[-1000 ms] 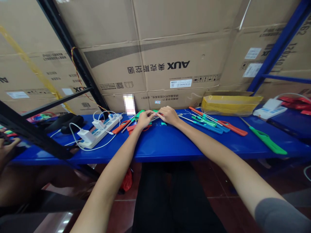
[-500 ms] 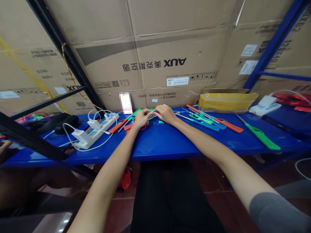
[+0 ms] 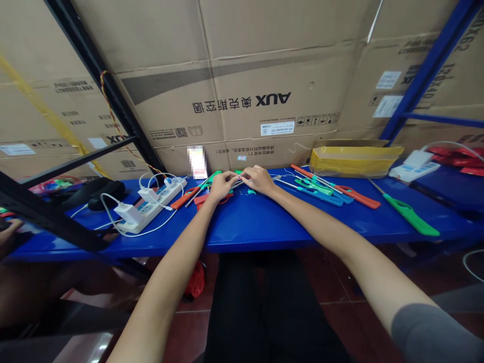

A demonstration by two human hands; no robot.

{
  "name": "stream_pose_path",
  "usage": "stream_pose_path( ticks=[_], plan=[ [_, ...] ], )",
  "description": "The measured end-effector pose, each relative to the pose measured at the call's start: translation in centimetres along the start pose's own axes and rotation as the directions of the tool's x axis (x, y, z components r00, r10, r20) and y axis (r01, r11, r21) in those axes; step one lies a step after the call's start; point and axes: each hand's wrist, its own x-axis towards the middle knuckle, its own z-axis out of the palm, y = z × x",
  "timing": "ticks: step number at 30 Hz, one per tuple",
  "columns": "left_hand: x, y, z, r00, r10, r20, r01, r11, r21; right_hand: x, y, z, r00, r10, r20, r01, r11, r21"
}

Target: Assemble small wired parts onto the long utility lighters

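Between power strip and lighters, both hands (image 3: pixel 242 179) meet.

The blue table (image 3: pixel 260 222) beyond both hands (image 3: pixel 240 181) is viewed forward and down from the wearer's head, above the outstretched forearms (image 3: pixel 177 252).

We see bare blue surface (image 3: pixel 257 222) along the front edge; a power strip (image 3: pixel 153 204) blocks the left.
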Motion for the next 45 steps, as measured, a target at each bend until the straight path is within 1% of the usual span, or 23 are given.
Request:
stream_pose_path(
  ticks=[6, 9, 14, 19, 22, 28, 31, 35, 41, 45],
  plan=[
    [0.01, 0.11, 0.07, 1.0, 0.01, -0.009, -0.01, 1.0, 0.012, 0.0, -0.38, -0.44, 0.999, 0.031, -0.021, -0.03, 0.999, 0.044],
    [-0.02, 0.19, 0.08, 1.0, 0.015, -0.012, -0.015, 1.0, 0.008, -0.04, -0.34, -0.54, 0.999, 0.033, -0.013, -0.032, 0.998, 0.045],
    [-0.05, 0.12, 0.07, 1.0, 0.011, -0.007, -0.011, 1.0, -0.003, -0.01, -0.03, -0.24, 1.0, 0.021, 0.002, -0.021, 1.0, 0.017],
    [0.0, 0.07, 0.11, 1.0, 0.006, -0.016, -0.006, 1.0, -0.001, -0.02, 0.0, -0.18, 1.0, 0.016, -0.025, -0.015, 0.999, 0.043],
    [-0.03, 0.13, 0.11, 1.0, 0.003, -0.017, -0.003, 1.0, -0.007, -0.11, -0.01, -0.18, 0.999, 0.026, -0.037, -0.024, 0.998, 0.058],
    [-0.06, 0.1, 0.08, 1.0, 0.006, -0.016, -0.006, 1.0, -0.02, -0.2, -0.01, 0.04, 0.999, 0.051, -0.02, -0.051, 0.999, 0.004],
    [0.01, 0.0, 0.11, 1.0, 0.006, -0.016, -0.007, 1.0, -0.021, -0.18, -0.04, -0.01, 0.999, 0.044, -0.018, -0.044, 0.999, 0.018],
    [0.04, -0.05, 0.15, 1.0, 0.006, -0.017, -0.006, 1.0, -0.02, -0.21, -0.01, -0.04, 0.998, 0.034, -0.048, -0.031, 0.998, 0.058],
    [-0.03, -0.06, 0.06, 1.0, 0.007, -0.01, -0.008, 0.999, -0.033, -0.33, 0.15, 0.28, 0.997, 0.071, -0.034, -0.07, 0.997, 0.017],
    [0.0, -0.23, 0.02, 1.0, 0.015, -0.009, -0.015, 0.999, -0.04, -0.25, 0.2, 0.34, 0.997, 0.07, -0.036, -0.068, 0.997, 0.034]
  ],
)
